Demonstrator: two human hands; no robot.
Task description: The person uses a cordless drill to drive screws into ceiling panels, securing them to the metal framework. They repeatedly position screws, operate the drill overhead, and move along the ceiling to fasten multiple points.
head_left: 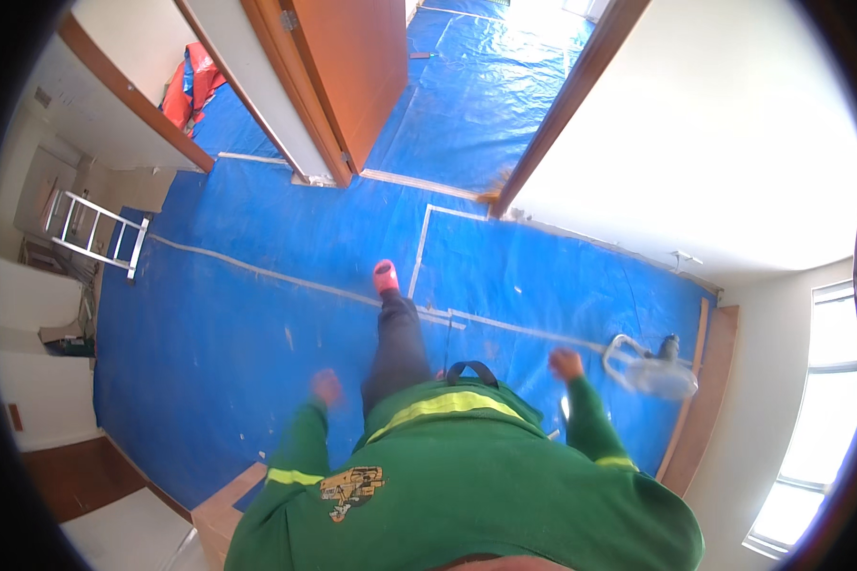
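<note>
My left hand (327,388) hangs beside my left thigh, smeared by motion, and its fingers cannot be made out. My right hand (567,364) swings out at my right side, also blurred; its fingers look curled, but whether they hold anything does not show. Nothing can be seen touching either hand. To the right of my right hand, and apart from it, a clear plastic container (665,378) with a pale loop-shaped handle lies by the wall, beside a small dark object (669,347). One leg is stretched forward, with a red shoe (385,276) on the floor covering.
Blue sheeting (248,343) with pale tape lines covers the floor. Ahead, an orange-brown door (357,71) stands open at a doorway. A white ladder (95,233) is at the left. Wooden boards (709,400) run along the right wall; a cardboard box (224,509) sits behind me, left.
</note>
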